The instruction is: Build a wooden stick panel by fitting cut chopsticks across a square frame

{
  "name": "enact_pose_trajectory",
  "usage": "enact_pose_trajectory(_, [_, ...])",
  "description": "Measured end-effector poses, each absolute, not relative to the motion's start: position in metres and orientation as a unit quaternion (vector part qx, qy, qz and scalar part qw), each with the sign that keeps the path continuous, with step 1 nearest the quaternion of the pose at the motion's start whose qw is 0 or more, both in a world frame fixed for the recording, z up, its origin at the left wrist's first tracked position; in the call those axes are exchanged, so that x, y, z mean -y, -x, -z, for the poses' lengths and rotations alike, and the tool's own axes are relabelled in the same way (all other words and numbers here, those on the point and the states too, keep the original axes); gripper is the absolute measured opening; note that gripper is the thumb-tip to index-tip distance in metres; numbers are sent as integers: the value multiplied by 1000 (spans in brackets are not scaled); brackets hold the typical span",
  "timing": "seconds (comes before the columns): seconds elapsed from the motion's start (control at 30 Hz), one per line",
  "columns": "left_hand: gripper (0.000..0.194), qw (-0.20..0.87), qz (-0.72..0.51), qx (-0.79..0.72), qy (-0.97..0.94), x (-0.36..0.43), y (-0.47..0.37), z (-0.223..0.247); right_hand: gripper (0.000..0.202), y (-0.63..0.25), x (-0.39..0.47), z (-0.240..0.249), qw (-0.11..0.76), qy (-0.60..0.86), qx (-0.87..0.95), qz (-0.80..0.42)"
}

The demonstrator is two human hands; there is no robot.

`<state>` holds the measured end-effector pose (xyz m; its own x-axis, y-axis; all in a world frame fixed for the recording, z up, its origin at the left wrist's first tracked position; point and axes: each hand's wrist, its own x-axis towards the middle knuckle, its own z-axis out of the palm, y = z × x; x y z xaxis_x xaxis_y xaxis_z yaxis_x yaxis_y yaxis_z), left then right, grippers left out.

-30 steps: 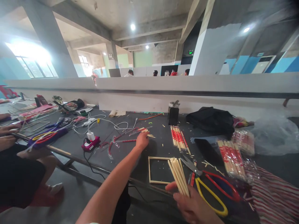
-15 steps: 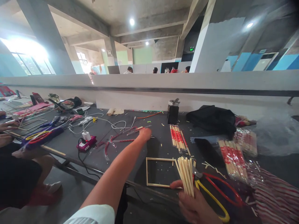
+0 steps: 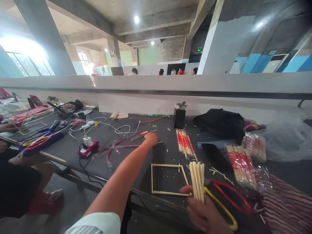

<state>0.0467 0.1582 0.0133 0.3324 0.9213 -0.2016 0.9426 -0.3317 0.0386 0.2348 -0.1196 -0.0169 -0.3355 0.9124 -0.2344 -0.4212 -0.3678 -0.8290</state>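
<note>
My right hand (image 3: 203,208) is closed round a bundle of pale wooden chopsticks (image 3: 197,182), held upright above the table's front edge. Just left of it lies a four-sided frame of chopsticks (image 3: 152,178), its right side slanting. Yellow-and-red-handled pliers (image 3: 219,203) lie partly behind this hand. My left hand (image 3: 151,139) reaches far over the table, its fingers curled and mostly hidden by the back of the hand. Torn clear-and-red wrappers (image 3: 117,146) lie beside it, and a short stick end shows at its left. What it grips cannot be made out.
Wrapped chopsticks (image 3: 184,143) lie right of centre, with another packed bundle (image 3: 242,165) farther right. A dark phone (image 3: 215,157) lies between them; another phone (image 3: 179,119) leans on a jar. A purple power strip (image 3: 88,150) with cables is at left. Another person's arm (image 3: 9,127) is far left.
My right hand has shifted a little right with the chopsticks, which stand more upright, uncovering the frame's slanting right side. My left hand stays almost in place. The view has moved slightly.
</note>
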Motion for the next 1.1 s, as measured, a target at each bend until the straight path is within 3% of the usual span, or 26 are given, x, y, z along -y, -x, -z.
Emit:
enact_pose_trajectory(0.17, [34, 112, -54, -604, -787, -154, -31, -14, 40, -237, 119, 14, 458, 361, 336, -739])
enact_pose_trajectory(0.37, [9, 168, -294, -603, -723, -134, -10, -17, 34, -238, 120, 13, 474, 359, 328, -734])
enact_pose_trajectory(0.6, [13, 279, -484, -565, -607, -53, 6, 1, 29, -238, 118, 15, 486, 346, 334, -730])
enact_pose_trajectory(0.87, [20, 383, -521, -542, -536, 3, 1, 10, 33, -239, 117, 18, 480, 356, 339, -727])
enact_pose_trajectory(1.1, [13, 372, -510, -544, -553, 7, -5, 17, 32, -238, 117, 15, 483, 353, 337, -727])
